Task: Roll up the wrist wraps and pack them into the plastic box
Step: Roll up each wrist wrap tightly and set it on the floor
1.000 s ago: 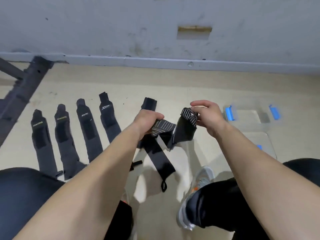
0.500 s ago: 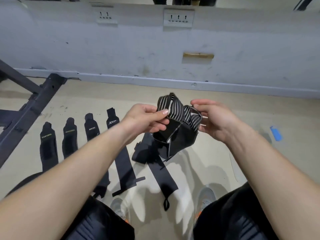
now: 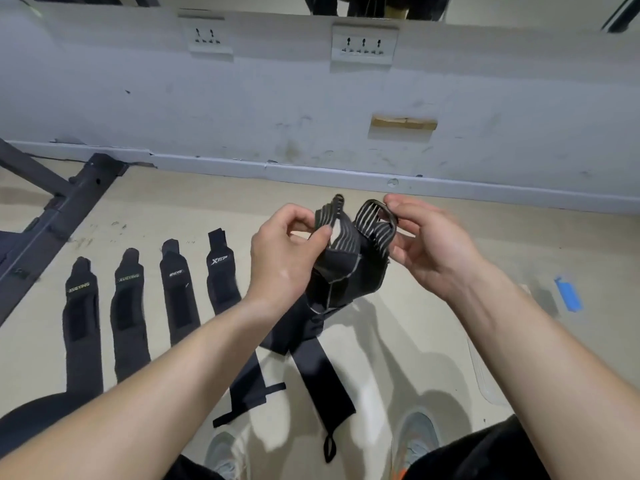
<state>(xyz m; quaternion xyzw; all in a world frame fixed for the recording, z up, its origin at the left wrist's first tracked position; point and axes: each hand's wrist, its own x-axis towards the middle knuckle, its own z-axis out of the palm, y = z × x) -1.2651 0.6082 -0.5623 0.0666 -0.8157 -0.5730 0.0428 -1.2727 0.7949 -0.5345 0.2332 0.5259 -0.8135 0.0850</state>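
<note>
Left hand (image 3: 287, 251): thumb and fingers pinch one striped end of the wrist wrap (image 3: 346, 268).
Right hand (image 3: 429, 247): fingertips pinch the other striped end.
Wrist wrap: held above mid-floor (image 3: 415, 341).
Flat wraps (image 3: 130, 306): four, floor's left; near ends hidden by the forearm.
Blue clip (image 3: 568, 294): floor's right edge; box body indiscernible.

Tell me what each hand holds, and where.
Both hold one striped wrist wrap: the left hand pinches its left striped fold, the right hand its right one.
</note>
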